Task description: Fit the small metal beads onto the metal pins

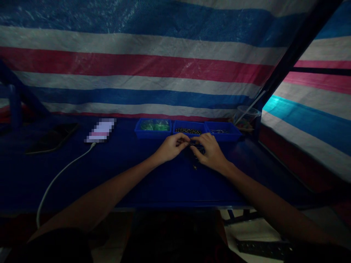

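Note:
My left hand (175,147) and my right hand (207,151) meet fingertip to fingertip over the blue table, in front of a row of small blue bins. Thumb and fingers of the left are pinched around something too small and dark to name. On the right, the fingers curl in a pinch as well. Thin metal pieces (201,148) show beneath my right palm; whether they are held or lying on the table I cannot tell. A small brassy piece (194,167) lies on the table just below the hands.
The blue bins hold green items in clear plastic (155,125), small dark-and-gold beads or studs (189,130) and thin metal pins (219,131). A phone (101,129) with a white cable (59,173) and a dark flat device (53,138) lie left. A clear tub (248,112) stands back right.

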Demonstrator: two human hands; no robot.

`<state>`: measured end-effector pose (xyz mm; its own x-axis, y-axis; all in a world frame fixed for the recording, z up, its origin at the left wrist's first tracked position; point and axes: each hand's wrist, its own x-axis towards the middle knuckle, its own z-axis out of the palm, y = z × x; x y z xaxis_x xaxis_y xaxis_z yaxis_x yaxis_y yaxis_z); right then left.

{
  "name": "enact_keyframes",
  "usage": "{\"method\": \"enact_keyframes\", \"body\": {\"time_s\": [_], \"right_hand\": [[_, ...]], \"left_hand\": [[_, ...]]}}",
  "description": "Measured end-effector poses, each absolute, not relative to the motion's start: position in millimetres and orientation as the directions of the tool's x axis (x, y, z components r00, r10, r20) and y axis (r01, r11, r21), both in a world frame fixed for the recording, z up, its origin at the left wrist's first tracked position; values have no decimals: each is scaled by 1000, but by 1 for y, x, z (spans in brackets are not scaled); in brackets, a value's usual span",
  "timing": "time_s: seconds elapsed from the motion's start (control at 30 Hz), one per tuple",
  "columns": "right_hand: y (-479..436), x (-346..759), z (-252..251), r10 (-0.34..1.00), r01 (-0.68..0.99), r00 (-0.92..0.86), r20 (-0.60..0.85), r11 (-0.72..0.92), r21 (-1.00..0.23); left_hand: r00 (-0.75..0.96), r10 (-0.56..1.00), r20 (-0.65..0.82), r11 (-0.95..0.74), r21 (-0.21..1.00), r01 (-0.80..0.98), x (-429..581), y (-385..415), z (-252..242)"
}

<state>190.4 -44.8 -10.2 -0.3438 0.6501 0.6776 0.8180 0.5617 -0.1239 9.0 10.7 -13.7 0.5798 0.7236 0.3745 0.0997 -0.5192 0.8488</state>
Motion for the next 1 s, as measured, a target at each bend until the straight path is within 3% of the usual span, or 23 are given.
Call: {"method": "enact_keyframes", "body": {"time_s": [0.17,0.37,0.47,0.53,0.6,0.67,0.73,0.87,1.0], "right_hand": [[-46,183,-14,589,858,-359,724,514,8],[-44,183,1,539,864,-430,724,478,157],[-27,185,18,560,885,-388,732,449,126],[-10,189,28,592,932,-286,753,356,73],[3,195,31,645,971,-188,740,236,41],[10,202,27,710,987,-132,692,159,26],[7,206,18,765,985,-125,632,170,-11],[-10,201,4,799,930,-202,567,338,-144],[-23,187,7,732,854,-257,631,477,-206]], "left_hand": [[499,800,332,-360,932,-42,7,12,-7],[518,778,356,-393,919,-41,10,6,-4],[510,780,363,-449,892,52,7,2,0],[564,736,374,-565,799,207,3,-2,4],[691,629,357,-718,608,339,-2,-7,8],[818,500,284,-831,422,362,-6,-12,11],[887,420,192,-873,353,337,-7,-14,8],[886,438,151,-825,460,329,-1,-10,-5],[741,639,205,-600,736,314,4,6,-14]]}}
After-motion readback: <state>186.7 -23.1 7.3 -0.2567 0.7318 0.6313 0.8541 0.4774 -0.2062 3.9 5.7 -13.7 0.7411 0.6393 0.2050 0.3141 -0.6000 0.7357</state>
